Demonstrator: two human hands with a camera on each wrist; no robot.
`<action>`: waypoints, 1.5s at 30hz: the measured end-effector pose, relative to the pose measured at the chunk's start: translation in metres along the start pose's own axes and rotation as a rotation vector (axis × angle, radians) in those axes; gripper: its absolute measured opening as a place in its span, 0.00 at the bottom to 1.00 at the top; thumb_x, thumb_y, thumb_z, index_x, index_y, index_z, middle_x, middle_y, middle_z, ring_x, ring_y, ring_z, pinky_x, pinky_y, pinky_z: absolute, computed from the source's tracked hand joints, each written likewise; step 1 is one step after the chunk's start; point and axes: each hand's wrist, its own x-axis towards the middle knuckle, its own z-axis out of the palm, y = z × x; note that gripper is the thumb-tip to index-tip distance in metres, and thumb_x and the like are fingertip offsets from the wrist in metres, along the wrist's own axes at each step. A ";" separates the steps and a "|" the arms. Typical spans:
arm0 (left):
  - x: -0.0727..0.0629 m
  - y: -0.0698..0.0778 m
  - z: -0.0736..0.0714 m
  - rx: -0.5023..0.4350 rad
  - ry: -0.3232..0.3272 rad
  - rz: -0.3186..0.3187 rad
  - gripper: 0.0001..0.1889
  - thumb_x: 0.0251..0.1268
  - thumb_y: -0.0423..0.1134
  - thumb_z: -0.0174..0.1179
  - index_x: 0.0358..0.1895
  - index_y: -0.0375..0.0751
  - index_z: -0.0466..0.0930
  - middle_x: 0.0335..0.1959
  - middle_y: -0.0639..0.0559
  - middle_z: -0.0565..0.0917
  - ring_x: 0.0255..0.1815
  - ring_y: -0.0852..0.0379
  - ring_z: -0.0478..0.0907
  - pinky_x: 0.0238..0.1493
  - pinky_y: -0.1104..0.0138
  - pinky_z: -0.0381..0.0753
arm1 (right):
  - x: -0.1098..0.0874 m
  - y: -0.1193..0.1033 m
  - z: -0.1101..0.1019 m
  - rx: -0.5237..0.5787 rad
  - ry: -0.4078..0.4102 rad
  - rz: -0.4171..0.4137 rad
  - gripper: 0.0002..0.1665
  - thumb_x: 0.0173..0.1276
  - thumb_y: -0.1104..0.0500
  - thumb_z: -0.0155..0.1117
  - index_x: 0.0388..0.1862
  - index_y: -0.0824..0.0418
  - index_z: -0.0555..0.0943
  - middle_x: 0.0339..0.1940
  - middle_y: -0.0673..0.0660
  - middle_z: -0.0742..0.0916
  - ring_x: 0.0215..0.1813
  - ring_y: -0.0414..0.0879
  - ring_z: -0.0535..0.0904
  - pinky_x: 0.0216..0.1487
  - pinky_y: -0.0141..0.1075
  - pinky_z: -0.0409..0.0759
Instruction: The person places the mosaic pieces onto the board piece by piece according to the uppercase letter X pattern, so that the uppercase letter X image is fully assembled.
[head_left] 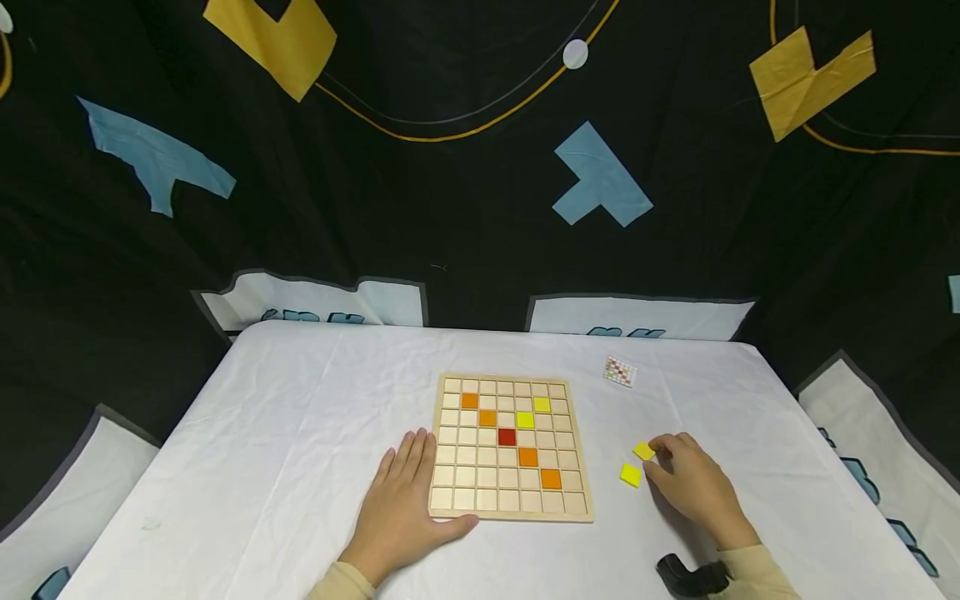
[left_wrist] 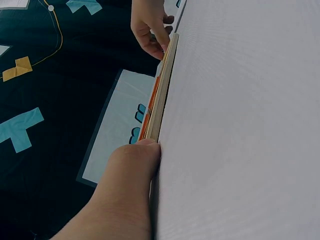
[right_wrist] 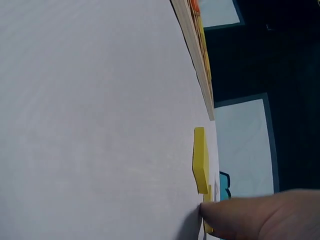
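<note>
A square wooden grid board lies on the white table. Its cells hold a red tile near the middle, several orange tiles along one diagonal and two yellow tiles toward the upper right. My left hand rests flat against the board's left side, thumb stretched along its near edge. Right of the board, my right hand pinches a loose yellow tile by its right side between thumb and index finger; whether it is lifted cannot be told. Another loose yellow tile lies just nearer to me.
A small card printed with a coloured grid lies beyond the board to the right. A black device sits at my right wrist. Behind the table's far edge hangs a black cloth with blue and yellow shapes.
</note>
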 end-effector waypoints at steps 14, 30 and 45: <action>0.001 0.000 0.002 0.005 0.015 0.009 0.65 0.46 0.82 0.56 0.77 0.33 0.54 0.80 0.41 0.56 0.82 0.44 0.50 0.80 0.49 0.51 | 0.010 -0.028 0.009 0.134 0.090 0.003 0.11 0.64 0.59 0.69 0.43 0.60 0.79 0.31 0.53 0.83 0.27 0.44 0.71 0.28 0.35 0.67; -0.001 -0.001 0.001 0.010 0.011 0.007 0.65 0.46 0.83 0.54 0.77 0.33 0.54 0.80 0.41 0.56 0.82 0.44 0.51 0.80 0.48 0.52 | 0.006 -0.129 0.027 0.345 0.013 -0.226 0.09 0.65 0.58 0.71 0.40 0.52 0.79 0.30 0.44 0.83 0.16 0.37 0.66 0.17 0.28 0.65; 0.000 -0.001 0.000 0.004 0.007 0.008 0.65 0.47 0.82 0.54 0.77 0.33 0.54 0.80 0.40 0.56 0.82 0.44 0.50 0.80 0.48 0.51 | 0.006 -0.174 0.059 0.199 0.020 -0.434 0.07 0.63 0.54 0.72 0.33 0.47 0.80 0.26 0.41 0.77 0.30 0.36 0.69 0.30 0.27 0.69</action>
